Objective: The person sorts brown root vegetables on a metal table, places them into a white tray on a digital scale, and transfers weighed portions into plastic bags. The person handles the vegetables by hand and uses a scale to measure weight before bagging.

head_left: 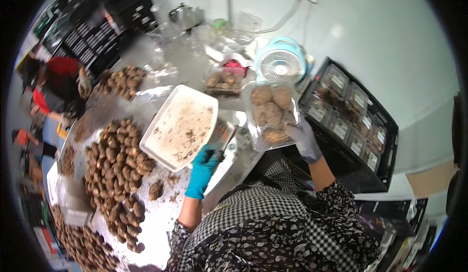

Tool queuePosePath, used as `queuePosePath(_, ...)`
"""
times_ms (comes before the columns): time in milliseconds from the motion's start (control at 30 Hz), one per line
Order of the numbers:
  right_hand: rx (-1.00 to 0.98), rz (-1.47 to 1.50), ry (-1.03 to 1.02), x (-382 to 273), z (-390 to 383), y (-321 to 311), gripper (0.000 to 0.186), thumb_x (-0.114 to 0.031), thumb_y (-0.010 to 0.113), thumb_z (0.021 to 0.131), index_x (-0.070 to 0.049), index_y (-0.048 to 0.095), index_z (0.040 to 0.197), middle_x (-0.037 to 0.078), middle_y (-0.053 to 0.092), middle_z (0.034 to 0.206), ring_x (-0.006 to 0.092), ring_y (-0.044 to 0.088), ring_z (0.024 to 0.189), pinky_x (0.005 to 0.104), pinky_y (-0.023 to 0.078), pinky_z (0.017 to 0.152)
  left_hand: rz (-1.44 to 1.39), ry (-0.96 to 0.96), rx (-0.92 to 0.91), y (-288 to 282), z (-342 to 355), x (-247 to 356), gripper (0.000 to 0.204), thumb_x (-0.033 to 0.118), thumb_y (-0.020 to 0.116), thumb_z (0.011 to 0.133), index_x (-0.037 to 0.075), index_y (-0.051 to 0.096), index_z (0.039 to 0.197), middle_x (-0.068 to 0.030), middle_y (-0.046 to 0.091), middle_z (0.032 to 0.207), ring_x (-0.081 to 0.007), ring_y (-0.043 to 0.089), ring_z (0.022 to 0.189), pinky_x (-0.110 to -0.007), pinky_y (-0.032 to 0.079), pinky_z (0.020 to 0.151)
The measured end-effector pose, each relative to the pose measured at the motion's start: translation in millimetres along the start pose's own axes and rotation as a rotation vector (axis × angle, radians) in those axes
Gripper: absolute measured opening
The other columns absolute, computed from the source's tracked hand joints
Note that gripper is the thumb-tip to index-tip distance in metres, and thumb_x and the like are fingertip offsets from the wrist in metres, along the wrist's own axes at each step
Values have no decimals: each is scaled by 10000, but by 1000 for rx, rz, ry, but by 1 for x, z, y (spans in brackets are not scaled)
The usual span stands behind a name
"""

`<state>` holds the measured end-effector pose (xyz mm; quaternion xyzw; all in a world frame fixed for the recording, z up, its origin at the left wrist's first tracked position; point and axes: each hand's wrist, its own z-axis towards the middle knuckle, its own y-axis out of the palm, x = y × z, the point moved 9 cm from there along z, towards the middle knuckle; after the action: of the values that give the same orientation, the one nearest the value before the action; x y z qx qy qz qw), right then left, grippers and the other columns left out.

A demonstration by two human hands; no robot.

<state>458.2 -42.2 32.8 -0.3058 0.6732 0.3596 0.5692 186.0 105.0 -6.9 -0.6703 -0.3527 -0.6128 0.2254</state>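
Observation:
My right hand (304,138), in a grey glove, grips the lower right side of a clear plastic box (248,125). Several rough brown tubers (268,113), like small taro, lie inside it. My left hand (200,174), in a teal glove with dirt-darkened fingertips, is closed on the near right corner of a white tray (183,101). Only soil and crumbs lie in that tray. Partly hidden beside the tray is what looks like a scale (226,131). Beyond it stands another clear box with tubers (223,80).
Heaps of tubers (117,155) cover the metal table's left side. At right, a black crate (390,150) holds several packed boxes. A light blue fan (280,64) stands by the wall. A co-worker (61,86) in red and black works at far left.

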Motion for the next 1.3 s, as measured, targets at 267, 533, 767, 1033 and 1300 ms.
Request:
queuePosePath(267,-419,-183,-212,13,22,179,683,-64,642,758,46,308,1343,149,476,1244,189,488,1117,325,417,949,20,104,232,-39,-30,15,598,70,592,901,56,288,1416,-74,565,1085,-150,545,1002,-280,450,875)
queuePosePath(533,-544,-298,-212,20,25,240,692,-175,661,780,66,315,1329,185,494,1231,236,502,1111,336,397,958,-65,69,465,-79,-57,13,646,82,600,899,86,258,1447,-82,539,1205,-160,513,1094,-282,428,937)
queuePosePath(767,-565,-306,-273,29,25,244,682,-199,626,845,67,275,1366,191,487,1242,241,497,1121,335,398,960,189,220,556,-87,-51,8,882,149,730,805,96,159,1476,-91,497,1132,-187,513,1022,-297,456,880)
queuePosePath(1033,-566,-202,-255,37,24,240,632,-221,608,886,20,292,1377,132,529,1155,182,539,1030,299,439,896,598,304,689,-95,-6,83,1073,393,787,713,53,110,1472,-229,380,1321,-306,498,1101,-396,444,906)
queuePosePath(1300,-442,-179,-283,32,27,235,549,-136,565,905,15,306,1365,105,534,1153,159,538,1021,289,437,901,620,225,678,-107,33,70,806,441,666,797,39,321,1405,-296,431,1282,-430,514,1097,-448,446,891)
